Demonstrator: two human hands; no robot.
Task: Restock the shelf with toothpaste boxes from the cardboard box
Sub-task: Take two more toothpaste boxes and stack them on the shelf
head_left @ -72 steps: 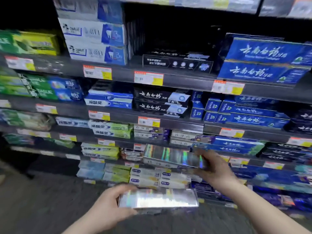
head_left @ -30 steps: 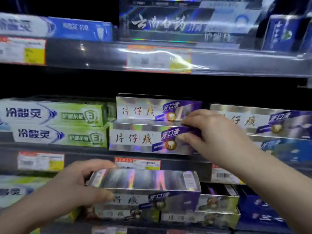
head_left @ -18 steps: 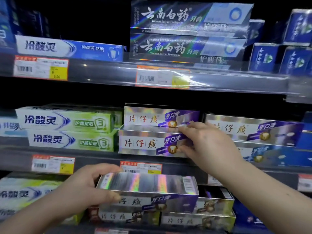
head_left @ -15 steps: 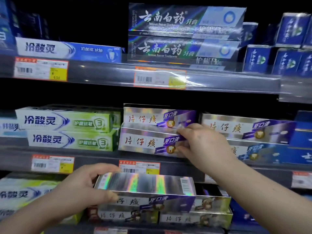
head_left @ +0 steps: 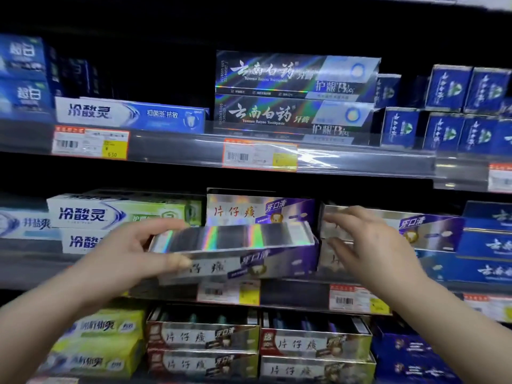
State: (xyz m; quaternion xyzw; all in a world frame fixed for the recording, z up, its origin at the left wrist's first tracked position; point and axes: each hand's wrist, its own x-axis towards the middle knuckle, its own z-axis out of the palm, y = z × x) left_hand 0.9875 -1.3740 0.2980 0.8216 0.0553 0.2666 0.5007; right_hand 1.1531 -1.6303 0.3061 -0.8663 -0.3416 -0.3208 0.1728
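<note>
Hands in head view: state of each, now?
Left hand: grips the holographic toothpaste box at its left end.
Right hand: open, fingers spread beside the box's right end, holding nothing.

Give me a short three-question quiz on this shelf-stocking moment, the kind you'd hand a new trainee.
1. Multiple choice: what grips the silver-purple box? A the left hand; B the right hand; C neither.
2. True or false: the right hand is clenched in a fist.
3. Fill the gap: of the three stocked shelf levels in view, the held box is in front of the ____ one.
Key: 1 A. 2 False: its fingers are spread. 3 Middle: the box is in front of the middle shelf.
</note>
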